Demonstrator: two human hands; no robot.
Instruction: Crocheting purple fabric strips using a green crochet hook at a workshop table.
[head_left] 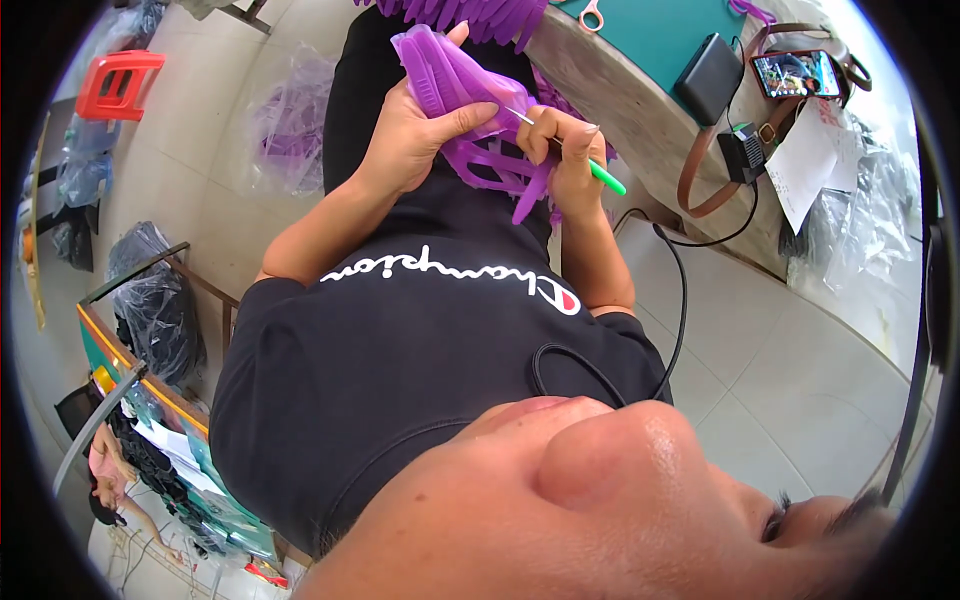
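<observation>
My left hand (420,135) is closed around a purple, translucent soft-plastic piece (450,72), with the thumb pressed on its face. The piece has ribbed folds at the top and loose strap-like strips hanging below; its exact kind is unclear. In my right hand (572,150) is a slim tool with a green handle (607,178) and a thin metal shaft. The shaft points up and left toward the purple piece, close to my left thumb. Whether the tip touches or enters the plastic cannot be made out.
More purple strips (470,15) are heaped at the edge of the green-topped table (660,40). Pink-handled scissors (591,15), a black power bank (710,78), a phone (798,75) and a brown strap (697,175) lie there. Leftward are a clear bag (295,125) and red stool (120,85).
</observation>
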